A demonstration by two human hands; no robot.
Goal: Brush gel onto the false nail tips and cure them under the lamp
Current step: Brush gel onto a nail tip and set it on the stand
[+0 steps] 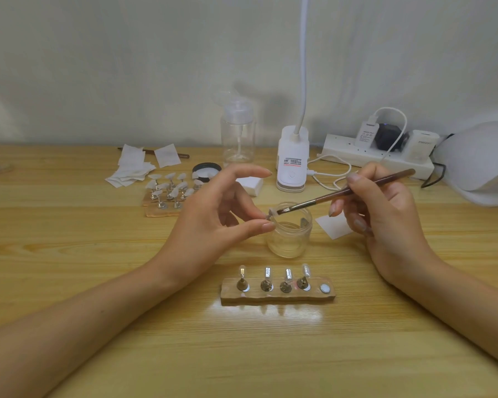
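My left hand pinches a small metal stand carrying a clear false nail tip between thumb and a finger, above the open glass gel jar. My right hand grips a brown brush, and its bristles touch the tip. In front of me a wooden holder carries several stands with tips; its rightmost magnet spot is bare. A second wooden holder with several tips sits at the back left. The white curing lamp stands at the far right.
Behind the jar stand a white clip lamp base, a clear pump bottle, a black jar lid and a white block. Wipes lie back left, one wipe by the jar. A power strip lines the wall.
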